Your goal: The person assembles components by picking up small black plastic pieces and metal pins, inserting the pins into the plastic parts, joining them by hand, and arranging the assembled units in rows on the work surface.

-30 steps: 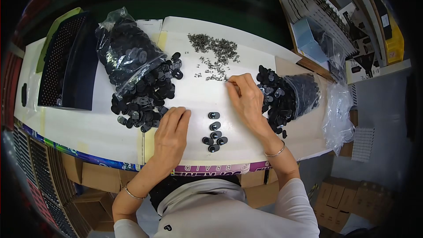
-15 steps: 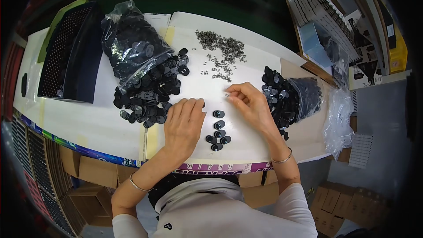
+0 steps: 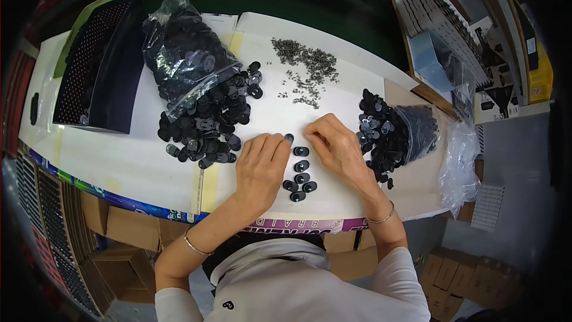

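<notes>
My left hand [image 3: 261, 164] is closed, its fingertips on a small black oval plastic piece [image 3: 289, 138] that sticks out past them. Just to the right, my right hand [image 3: 338, 148] has thumb and forefinger pinched together. A small metal piece showed in that pinch a moment ago; the fingers now mostly hide it. Between the hands and nearer my body lie several black oval pieces [image 3: 302, 166] with shiny raised spots, in a short column with one on each side low down. Beyond the hands, tiny metal pieces [image 3: 310, 62] are spread in a loose heap.
Left of my left hand, black pieces [image 3: 202, 134] spill from a clear plastic bag [image 3: 187, 53]. A dark perforated bin [image 3: 98, 65] stands farther left. On the right, another bag [image 3: 417, 131] spills black pieces [image 3: 375, 125]. The white table [image 3: 149, 170] has a purple-printed front edge.
My left hand has moved right, and the black piece at its fingertips shows more. The right hand's fingers have drawn closer together, hiding the small metal piece. The whole view has shifted slightly.
</notes>
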Tool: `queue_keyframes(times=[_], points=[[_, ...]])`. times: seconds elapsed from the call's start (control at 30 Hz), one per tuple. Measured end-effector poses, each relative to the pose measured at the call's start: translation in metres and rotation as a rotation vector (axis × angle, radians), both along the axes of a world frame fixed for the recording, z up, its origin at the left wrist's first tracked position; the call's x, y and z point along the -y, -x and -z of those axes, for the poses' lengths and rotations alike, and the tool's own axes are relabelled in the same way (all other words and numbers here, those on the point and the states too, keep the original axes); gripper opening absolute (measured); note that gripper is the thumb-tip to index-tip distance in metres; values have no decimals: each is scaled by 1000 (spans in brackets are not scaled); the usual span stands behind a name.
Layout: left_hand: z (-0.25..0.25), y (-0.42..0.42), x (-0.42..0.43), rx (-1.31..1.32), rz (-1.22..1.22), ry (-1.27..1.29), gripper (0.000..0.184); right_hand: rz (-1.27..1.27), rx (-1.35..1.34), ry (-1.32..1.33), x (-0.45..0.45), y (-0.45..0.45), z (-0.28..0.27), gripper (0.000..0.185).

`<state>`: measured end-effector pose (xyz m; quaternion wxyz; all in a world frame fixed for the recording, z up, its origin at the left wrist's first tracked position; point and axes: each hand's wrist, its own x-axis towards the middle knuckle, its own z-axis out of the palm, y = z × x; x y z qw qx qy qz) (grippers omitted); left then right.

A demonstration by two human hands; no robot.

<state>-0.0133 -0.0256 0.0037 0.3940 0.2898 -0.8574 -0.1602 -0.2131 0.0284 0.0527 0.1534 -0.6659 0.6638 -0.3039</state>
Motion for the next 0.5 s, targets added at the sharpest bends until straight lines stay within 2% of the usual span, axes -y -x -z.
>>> queue_keyframes(times=[0.27, 0.5], points=[[0, 7, 5, -24, -26, -43, 34, -180, 26, -23, -11, -17, -2, 9], [5, 4, 4, 24, 127, 65, 45, -47, 146, -66, -8, 0, -4, 9]])
